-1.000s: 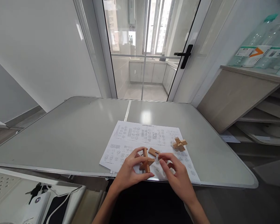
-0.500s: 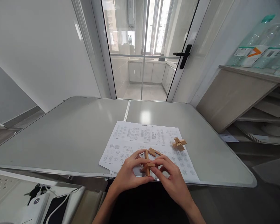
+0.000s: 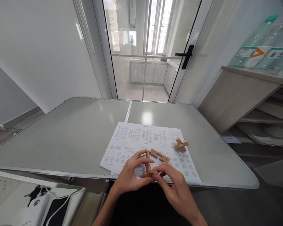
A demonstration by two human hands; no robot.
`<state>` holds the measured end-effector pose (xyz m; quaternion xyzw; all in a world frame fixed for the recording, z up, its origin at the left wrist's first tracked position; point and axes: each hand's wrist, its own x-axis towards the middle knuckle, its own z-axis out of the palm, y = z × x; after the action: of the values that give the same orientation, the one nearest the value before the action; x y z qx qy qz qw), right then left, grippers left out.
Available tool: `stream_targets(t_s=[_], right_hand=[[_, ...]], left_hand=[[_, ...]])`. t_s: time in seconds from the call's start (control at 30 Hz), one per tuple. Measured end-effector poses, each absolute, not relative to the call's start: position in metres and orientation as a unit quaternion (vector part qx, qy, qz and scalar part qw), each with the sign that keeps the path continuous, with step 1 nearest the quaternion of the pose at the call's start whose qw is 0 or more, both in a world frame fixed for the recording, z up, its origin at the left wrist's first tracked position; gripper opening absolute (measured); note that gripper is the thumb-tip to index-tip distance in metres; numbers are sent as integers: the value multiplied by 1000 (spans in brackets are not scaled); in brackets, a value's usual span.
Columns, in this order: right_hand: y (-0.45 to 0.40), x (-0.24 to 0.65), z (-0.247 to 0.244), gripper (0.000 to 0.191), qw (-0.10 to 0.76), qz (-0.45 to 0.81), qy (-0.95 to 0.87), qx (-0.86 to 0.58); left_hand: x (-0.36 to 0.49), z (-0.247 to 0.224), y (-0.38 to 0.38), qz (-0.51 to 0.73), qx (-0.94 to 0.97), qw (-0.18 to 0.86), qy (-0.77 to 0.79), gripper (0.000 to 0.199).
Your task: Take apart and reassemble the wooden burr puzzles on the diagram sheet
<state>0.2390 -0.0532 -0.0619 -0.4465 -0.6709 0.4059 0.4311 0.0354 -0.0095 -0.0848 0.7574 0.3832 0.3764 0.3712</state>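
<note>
My left hand [image 3: 133, 171] grips an upright wooden puzzle piece [image 3: 147, 161] between thumb and fingers, near the table's front edge. Against the lower end of that piece, my right hand [image 3: 173, 180] pinches a second wooden puzzle piece [image 3: 153, 172] with thumb and forefinger. The two pieces meet at an angle; how they join is hidden by the fingers. Just beyond my hands, a notched wooden piece [image 3: 159, 155] lies on the printed sheet [image 3: 132, 141]. An assembled cross-shaped wooden puzzle [image 3: 181, 145] rests at the sheet's right side.
The grey table [image 3: 68, 135] spreads to both sides, with a seam [image 3: 128, 111] beyond the sheet. At lower left stand a white surface with cables and a white device [image 3: 39, 208]. A shelf unit [image 3: 245, 94] with plastic bottles [image 3: 257, 47] is at right. Behind is a glass door [image 3: 143, 72].
My right hand has moved slightly down and toward me with its piece, which now sits at the lower end of the upright one. More of the notched piece shows.
</note>
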Motion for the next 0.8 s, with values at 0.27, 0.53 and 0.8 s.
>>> stream_targets(t_s=[0.27, 0.53, 0.8], right_hand=[[-50, 240, -70, 25, 492, 561, -508, -430], [-53, 239, -75, 28, 478, 663, -437, -377], [-55, 240, -73, 30, 448, 683, -472, -332]], left_hand=[[31, -74, -9, 362, 755, 429, 338, 92], [35, -84, -8, 323, 738, 419, 420, 51], [34, -86, -9, 345, 741, 394, 420, 48]])
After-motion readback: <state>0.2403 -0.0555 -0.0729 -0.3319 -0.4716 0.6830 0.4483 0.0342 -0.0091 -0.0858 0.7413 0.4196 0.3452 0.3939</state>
